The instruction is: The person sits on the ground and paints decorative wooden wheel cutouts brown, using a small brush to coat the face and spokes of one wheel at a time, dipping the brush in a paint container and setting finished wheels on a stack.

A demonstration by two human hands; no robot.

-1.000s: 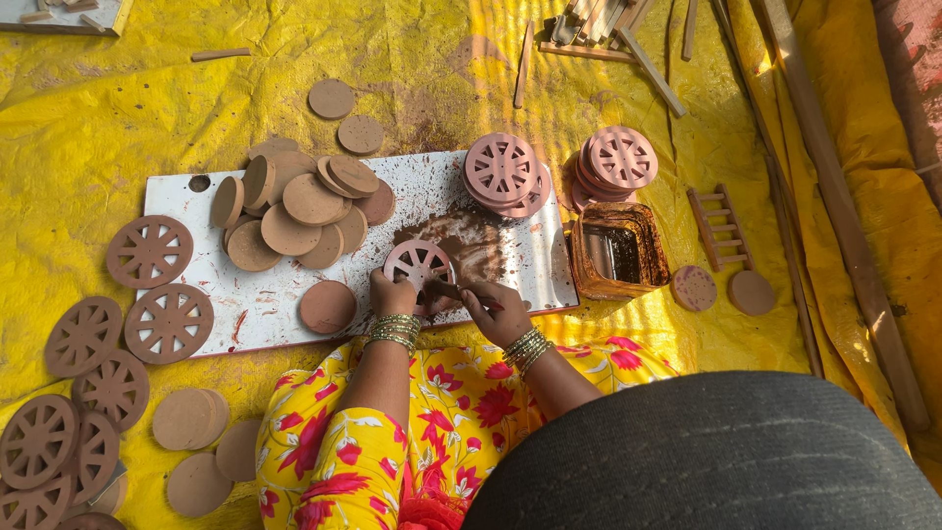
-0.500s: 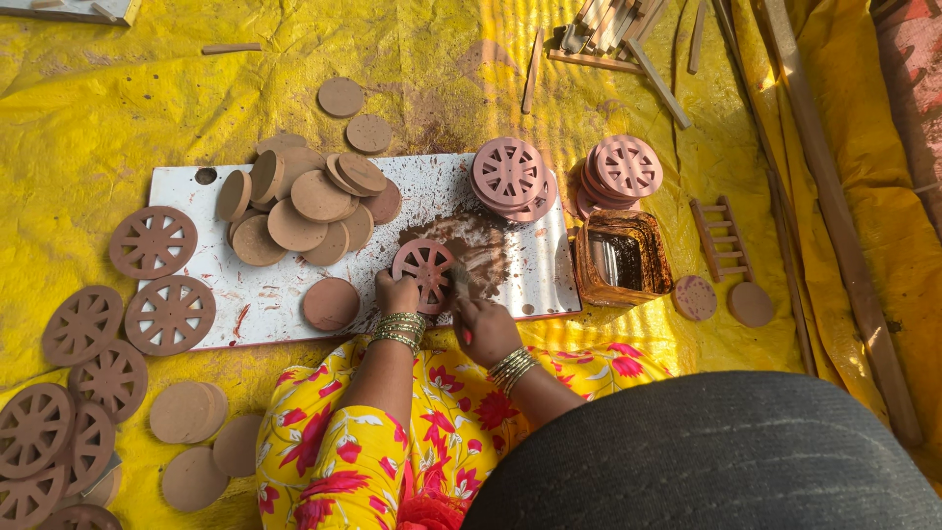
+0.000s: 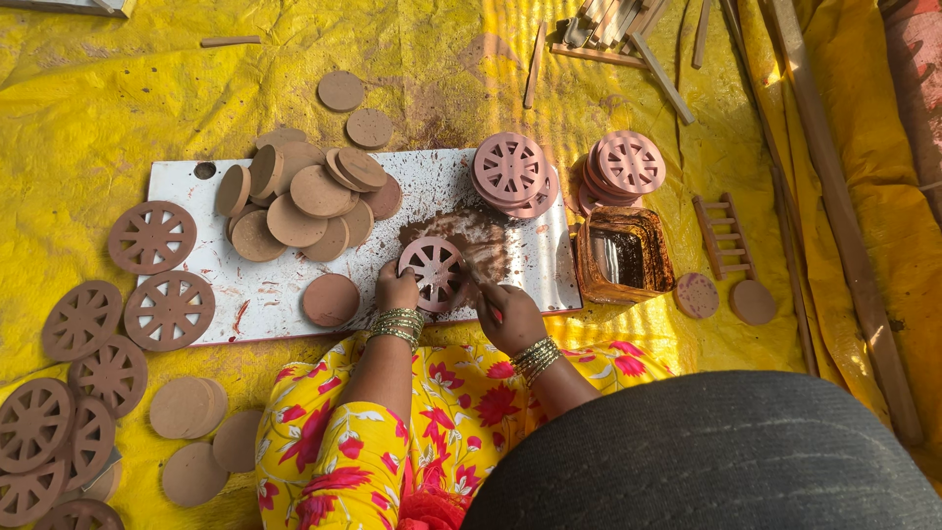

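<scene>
Yellow tarp [image 3: 118, 108] on ground, white board [image 3: 265, 294] centre. Two pink wheel stacks [image 3: 510, 175] at 1 o'clock; a heap of plain discs [image 3: 304, 201] at 11. Left hand [image 3: 396, 290] pinches pink spoked wheel [image 3: 433, 269] on the board; right hand [image 3: 507, 314] curled at wheel's 4 o'clock edge, holding something I cannot make out.

The right hand [image 3: 508, 316] covers the wheel-shaped clay disc [image 3: 434, 268] at its four o'clock edge, and whatever thin tool its fingers pinch is too small to tell. The left hand [image 3: 396, 288] hides the disc's nine o'clock rim. Spoked wheels [image 3: 34, 432] at eight o'clock run off the frame's edge. A dark rounded shape [image 3: 706, 456] at five o'clock hides the lap.
</scene>
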